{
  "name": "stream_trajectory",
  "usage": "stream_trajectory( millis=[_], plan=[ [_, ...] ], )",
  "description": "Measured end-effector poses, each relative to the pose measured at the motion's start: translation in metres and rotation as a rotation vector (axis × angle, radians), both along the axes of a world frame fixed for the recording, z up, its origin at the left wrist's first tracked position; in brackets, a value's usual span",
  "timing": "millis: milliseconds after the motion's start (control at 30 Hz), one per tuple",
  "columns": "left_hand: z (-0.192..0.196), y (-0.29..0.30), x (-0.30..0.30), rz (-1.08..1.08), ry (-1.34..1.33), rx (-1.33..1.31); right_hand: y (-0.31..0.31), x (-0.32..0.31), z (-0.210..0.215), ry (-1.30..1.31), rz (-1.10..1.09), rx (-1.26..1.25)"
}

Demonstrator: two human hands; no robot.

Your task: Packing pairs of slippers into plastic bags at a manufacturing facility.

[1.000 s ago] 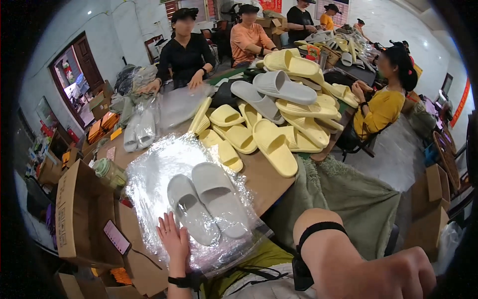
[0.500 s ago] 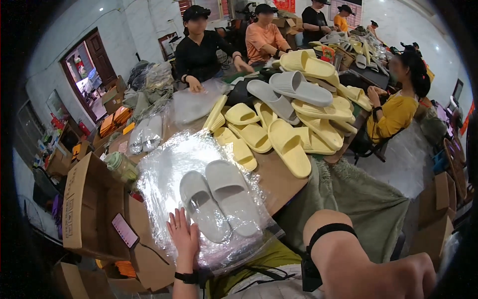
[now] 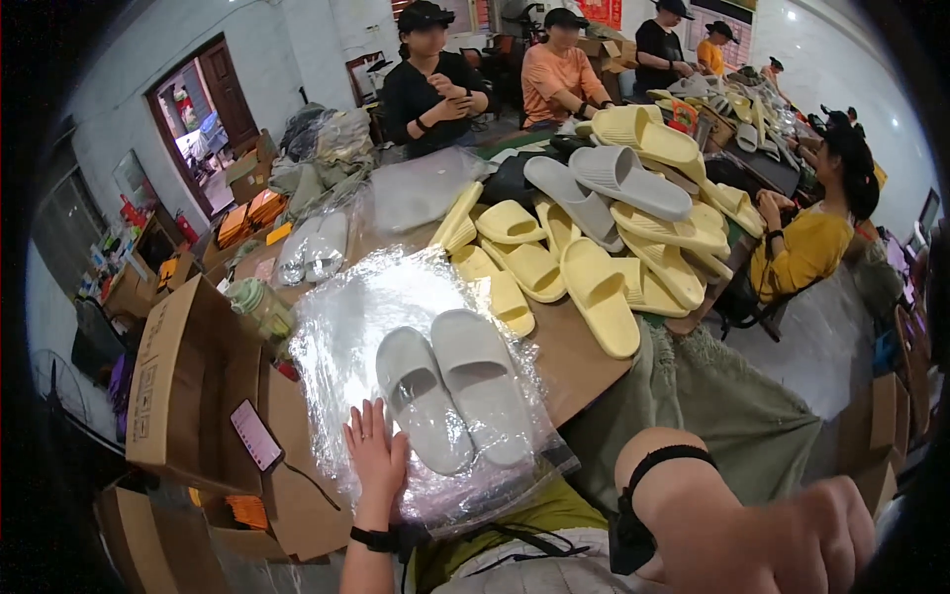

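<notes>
A pair of pale grey slippers (image 3: 453,391) lies side by side on a stack of clear plastic bags (image 3: 346,307) at the near edge of the brown table (image 3: 574,356). My left hand (image 3: 376,455) rests flat on the plastic, fingers spread, just left of the left slipper's heel. It holds nothing and has a black band at the wrist. My right hand (image 3: 792,540) is raised close to the camera at the lower right. Its fingers are curled into a fist with nothing visible in it, and a black strap circles that forearm.
A heap of yellow slippers (image 3: 594,267) and a grey pair (image 3: 609,183) fill the far table. An open cardboard box (image 3: 188,376) with a phone (image 3: 257,436) on it stands to my left. Bagged slippers (image 3: 312,247) lie behind. Several seated people work around the table.
The view has drifted slightly, so the slippers and table sit a little lower and further right. My left hand stays flat on the plastic; my right forearm has shifted slightly right.
</notes>
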State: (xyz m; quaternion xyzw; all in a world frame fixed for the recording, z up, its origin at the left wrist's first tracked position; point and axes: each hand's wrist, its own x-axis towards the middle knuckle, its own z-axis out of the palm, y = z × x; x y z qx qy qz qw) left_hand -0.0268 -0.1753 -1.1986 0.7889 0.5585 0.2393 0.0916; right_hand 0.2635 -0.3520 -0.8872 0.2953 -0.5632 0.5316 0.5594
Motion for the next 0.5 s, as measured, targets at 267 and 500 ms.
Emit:
stream_trajectory(
  millis=[267,500],
  plan=[
    [0.008,-0.003,-0.002,0.009,0.007,0.004,0.081,-0.026,-0.081,-0.899,-1.524,-0.308],
    [0.002,0.0,-0.001,-0.009,0.036,0.052,0.157,-0.055,-0.2,-1.645,-1.701,-0.257]
  ],
)
